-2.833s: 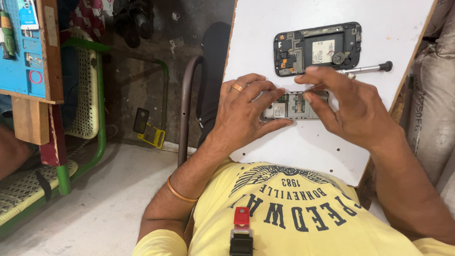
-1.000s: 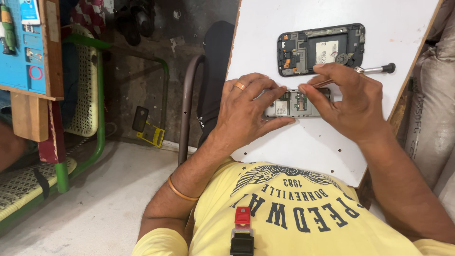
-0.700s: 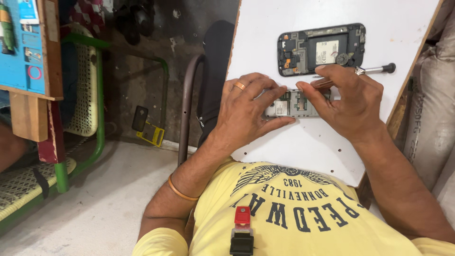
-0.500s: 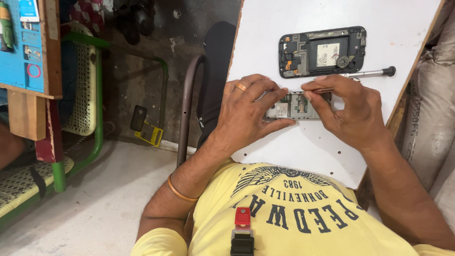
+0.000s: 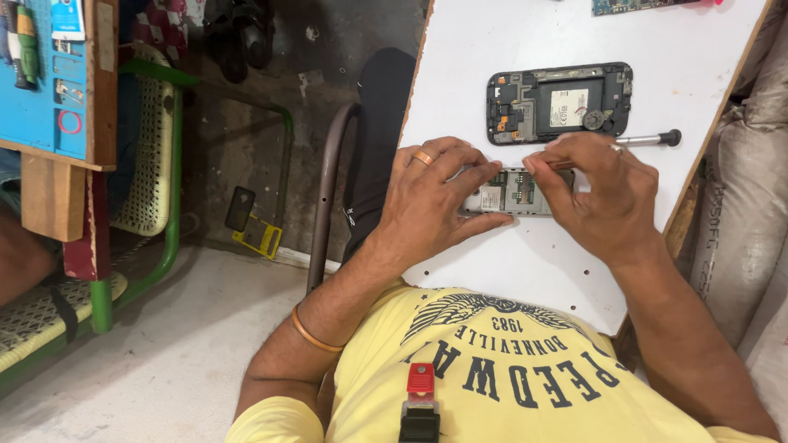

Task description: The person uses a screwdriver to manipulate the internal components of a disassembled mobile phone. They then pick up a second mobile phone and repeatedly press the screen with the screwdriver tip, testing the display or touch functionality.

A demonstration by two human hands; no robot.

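Observation:
A small green circuit board (image 5: 513, 193) lies on the white table (image 5: 509, 33). My left hand (image 5: 435, 205), with a ring on one finger, pins the board's left end with its fingertips. My right hand (image 5: 603, 197) grips a slim screwdriver (image 5: 657, 139). The tool's tip points at the board's upper right part, and its dark end sticks out to the right. Just beyond the board lies an opened black phone frame (image 5: 558, 102) with its inner parts showing.
Another circuit board (image 5: 640, 5) peeks in at the table's far edge. A brown metal chair frame (image 5: 327, 197) stands left of the table. On the left are a green-framed seat (image 5: 172, 205) and a blue tool board (image 5: 49, 74). A sack (image 5: 747, 205) leans at the right.
Both hands have stayed on the small board. My right hand has shifted slightly toward the board's right end with the screwdriver. The view has tilted, so the phone frame sits lower in the picture.

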